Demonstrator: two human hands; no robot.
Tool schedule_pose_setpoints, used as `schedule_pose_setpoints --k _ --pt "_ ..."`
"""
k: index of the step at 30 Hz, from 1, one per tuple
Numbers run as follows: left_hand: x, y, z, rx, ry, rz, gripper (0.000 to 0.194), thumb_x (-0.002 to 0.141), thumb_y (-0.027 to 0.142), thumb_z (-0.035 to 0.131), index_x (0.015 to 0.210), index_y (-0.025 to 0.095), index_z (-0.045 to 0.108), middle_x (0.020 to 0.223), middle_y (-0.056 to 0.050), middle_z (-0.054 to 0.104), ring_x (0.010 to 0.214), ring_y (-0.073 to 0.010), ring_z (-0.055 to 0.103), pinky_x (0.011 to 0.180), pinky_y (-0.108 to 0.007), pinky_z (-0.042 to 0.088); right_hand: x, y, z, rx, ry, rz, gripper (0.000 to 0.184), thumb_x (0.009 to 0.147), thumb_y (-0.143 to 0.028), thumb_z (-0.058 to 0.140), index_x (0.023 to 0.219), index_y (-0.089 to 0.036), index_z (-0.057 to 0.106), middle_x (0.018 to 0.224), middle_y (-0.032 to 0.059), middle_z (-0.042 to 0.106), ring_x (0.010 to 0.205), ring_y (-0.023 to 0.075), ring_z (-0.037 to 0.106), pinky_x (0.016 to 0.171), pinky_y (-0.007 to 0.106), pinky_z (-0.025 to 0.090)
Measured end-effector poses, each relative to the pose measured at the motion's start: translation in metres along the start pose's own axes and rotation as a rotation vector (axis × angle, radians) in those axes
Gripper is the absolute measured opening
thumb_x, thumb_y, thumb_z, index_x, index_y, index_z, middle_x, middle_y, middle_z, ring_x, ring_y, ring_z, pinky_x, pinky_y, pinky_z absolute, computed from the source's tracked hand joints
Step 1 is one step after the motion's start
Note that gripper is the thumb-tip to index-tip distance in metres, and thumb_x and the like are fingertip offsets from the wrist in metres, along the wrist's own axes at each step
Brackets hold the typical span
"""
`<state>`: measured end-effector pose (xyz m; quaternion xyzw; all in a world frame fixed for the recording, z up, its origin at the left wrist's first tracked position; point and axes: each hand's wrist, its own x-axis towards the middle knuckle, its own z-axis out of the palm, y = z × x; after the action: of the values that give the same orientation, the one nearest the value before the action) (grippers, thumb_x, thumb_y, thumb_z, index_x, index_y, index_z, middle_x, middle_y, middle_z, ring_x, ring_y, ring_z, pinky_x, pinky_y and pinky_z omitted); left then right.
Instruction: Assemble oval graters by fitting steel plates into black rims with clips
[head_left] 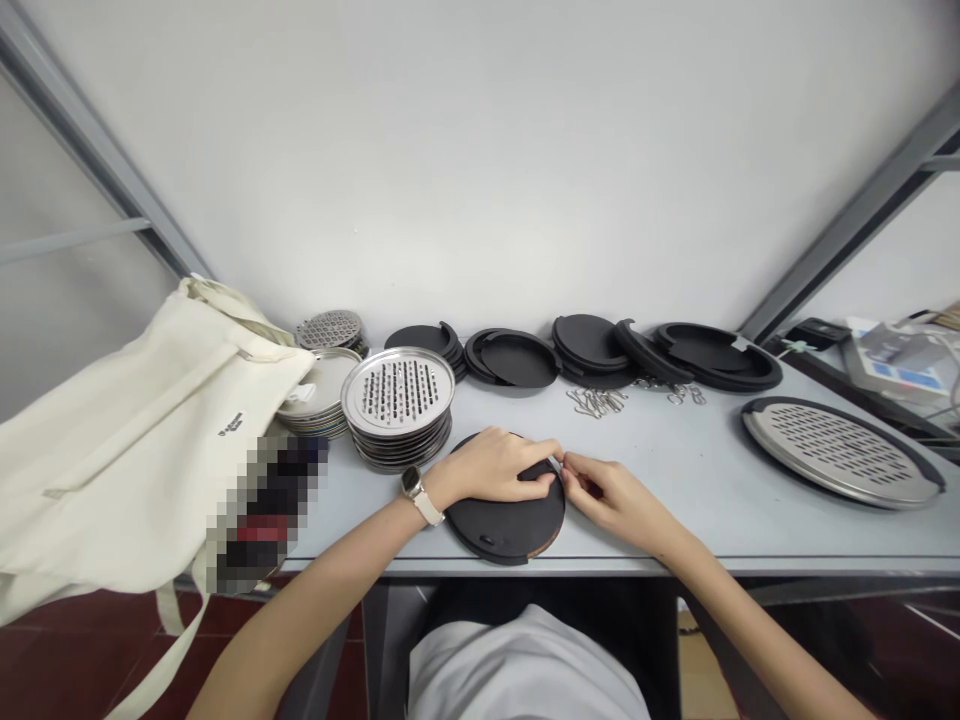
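Note:
A black round plate point(502, 525) lies flat near the front edge of the table. My left hand point(499, 465) rests over its upper part, thumb across the surface and index finger reaching to the right rim. At that rim my right hand point(615, 500) is closed in a pinch, its fingertips meeting my left index finger. A small pale, shiny bit shows between the fingertips, too small to name. Beyond the hands lies a pile of small bent wire clips point(596, 401). Left of the plate stands a stack of round metal grater discs point(401, 400).
Several black round plates point(592, 342) line the wall. Another wire clip group point(686, 393) lies right of the pile. An oval-looking grater disc in a black rim point(840, 450) sits at right. A cream cloth bag point(150, 420) hangs over the table's left end. Electrical gear point(892, 360) stands far right.

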<state>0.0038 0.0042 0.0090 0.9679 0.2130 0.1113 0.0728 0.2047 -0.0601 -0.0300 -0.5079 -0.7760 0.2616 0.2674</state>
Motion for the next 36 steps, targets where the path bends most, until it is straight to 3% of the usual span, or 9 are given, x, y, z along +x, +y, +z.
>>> schedule_pose_setpoints --k 36 --pt "0.0003 -0.0022 0.002 0.029 -0.001 0.01 0.022 0.09 0.034 0.047 0.107 0.021 0.052 0.082 -0.002 0.069 0.073 -0.0192 0.065 0.061 -0.025 0.038 0.0013 0.0006 -0.0012 -0.043 -0.034 0.016 0.024 0.095 -0.03 0.037 0.074 -0.02 0.044 0.06 -0.0048 0.042 0.054 0.0111 0.039 0.054 0.023 0.031"
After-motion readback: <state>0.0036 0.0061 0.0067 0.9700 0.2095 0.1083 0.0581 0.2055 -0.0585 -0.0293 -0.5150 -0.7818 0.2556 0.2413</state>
